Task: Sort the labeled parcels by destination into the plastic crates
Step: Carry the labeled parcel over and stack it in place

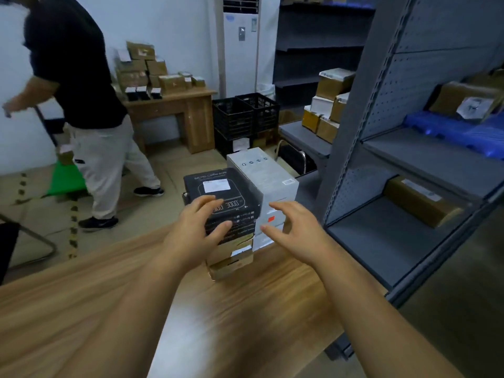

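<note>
Both my hands are loose and hold nothing. My left hand (196,227) has its fingers spread over the black box (221,192) on top of the stack. Whether they press on it yet I cannot tell. My right hand (289,230) hangs half-curled just beside the tall white box (264,181). These parcels stand together on the desk (163,309), near its far edge.

The black boxes sit on scruffy cardboard boxes (231,257) that look crushed and uneven. If I pull the top one sideways, I think the ones under it could slide with it. The white box is tall and touches the stack, so a knock from my right hand might tip it off the desk. A person (81,77) is walking on the floor beyond, in the way of any carry to the left.

The black crates (245,115) stand on the floor past the desk, well apart from the parcels. I cannot see into the upper ones from here. On the shelf (409,159) to my right, a blue crate (450,135) carries a brown parcel (463,100) with a white label.
</note>
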